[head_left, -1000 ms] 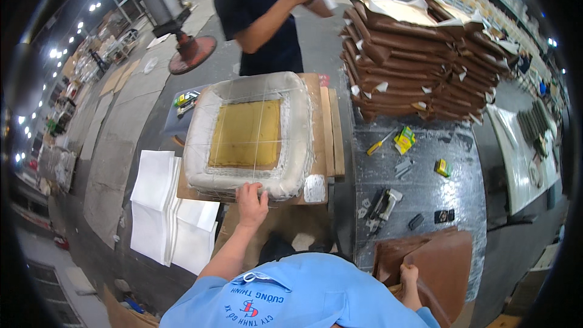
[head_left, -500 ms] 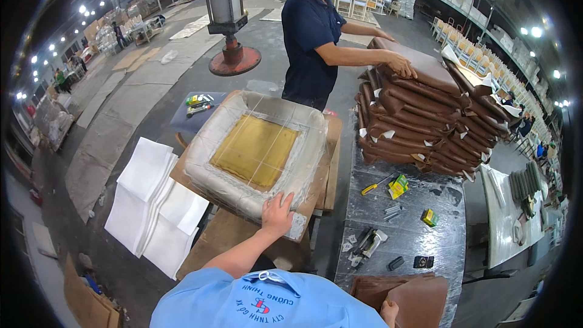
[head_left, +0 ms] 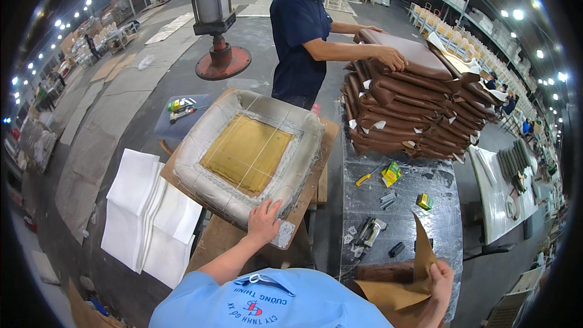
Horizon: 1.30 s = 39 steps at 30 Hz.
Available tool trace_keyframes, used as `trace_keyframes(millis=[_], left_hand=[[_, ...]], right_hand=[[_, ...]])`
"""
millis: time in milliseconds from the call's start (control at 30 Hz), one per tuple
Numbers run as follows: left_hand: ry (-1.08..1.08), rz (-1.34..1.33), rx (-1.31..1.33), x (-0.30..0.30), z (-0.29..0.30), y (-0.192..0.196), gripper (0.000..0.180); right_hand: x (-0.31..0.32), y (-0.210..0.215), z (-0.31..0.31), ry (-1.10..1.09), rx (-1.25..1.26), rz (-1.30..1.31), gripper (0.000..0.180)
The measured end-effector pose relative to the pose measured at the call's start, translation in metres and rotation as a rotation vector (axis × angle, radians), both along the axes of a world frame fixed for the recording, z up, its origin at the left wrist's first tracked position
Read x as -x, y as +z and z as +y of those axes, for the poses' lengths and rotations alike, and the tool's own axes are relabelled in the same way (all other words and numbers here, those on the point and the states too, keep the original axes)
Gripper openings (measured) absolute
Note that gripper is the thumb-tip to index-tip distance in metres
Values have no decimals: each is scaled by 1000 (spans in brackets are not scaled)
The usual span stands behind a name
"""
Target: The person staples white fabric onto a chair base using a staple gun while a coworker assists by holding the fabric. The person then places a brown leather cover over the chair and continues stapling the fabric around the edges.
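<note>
My left hand (head_left: 265, 222) lies on the near edge of a padded square frame (head_left: 189, 167), its fingers spread over the grey-white covering. Inside the frame's rim sits a yellow panel (head_left: 246, 152) with thin strings crossing above it. The frame rests on a brown board (head_left: 326, 146). At the lower right, my right hand (head_left: 441, 276) is closed on the edge of a brown leather sheet (head_left: 388, 291), which is folded up so its tan underside shows. More brown leather (head_left: 379, 271) lies beneath it on the plastic-covered table (head_left: 419, 249).
A co-worker (head_left: 303, 36) has both hands on a tall stack of brown leather cushions (head_left: 413, 103). On the table lie a staple gun (head_left: 370, 234), a yellow-handled screwdriver (head_left: 364, 178) and small yellow-green boxes (head_left: 392, 174). White foam sheets (head_left: 130, 200) hang at the left.
My right hand has moved right and lifted the leather sheet, turning its tan underside up. My left hand stays on the frame. The whole view has shifted slightly.
</note>
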State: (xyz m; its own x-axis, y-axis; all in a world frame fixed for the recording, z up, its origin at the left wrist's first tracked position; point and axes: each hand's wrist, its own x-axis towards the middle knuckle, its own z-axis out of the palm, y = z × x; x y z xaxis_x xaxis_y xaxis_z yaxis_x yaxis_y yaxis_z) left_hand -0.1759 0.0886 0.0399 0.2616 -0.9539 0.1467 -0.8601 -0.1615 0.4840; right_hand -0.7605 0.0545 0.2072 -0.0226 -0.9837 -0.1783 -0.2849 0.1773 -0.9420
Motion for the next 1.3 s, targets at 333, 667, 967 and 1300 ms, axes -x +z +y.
trace_keyframes(millis=[333,667,967,1300], left_hand=[[-118,178,-56,-41,14,-3,78],[-398,1053,-163,-30,-4,13,81],[51,1688,-12,-50,50,39,61],[301,1161,598,-72,185,133,47]], right_hand=[[-157,118,-24,359,77,21,27],[-256,154,-91,974,135,228,25],[-281,160,-161,1093,243,282,24],[-303,162,-231,1405,512,792,30]])
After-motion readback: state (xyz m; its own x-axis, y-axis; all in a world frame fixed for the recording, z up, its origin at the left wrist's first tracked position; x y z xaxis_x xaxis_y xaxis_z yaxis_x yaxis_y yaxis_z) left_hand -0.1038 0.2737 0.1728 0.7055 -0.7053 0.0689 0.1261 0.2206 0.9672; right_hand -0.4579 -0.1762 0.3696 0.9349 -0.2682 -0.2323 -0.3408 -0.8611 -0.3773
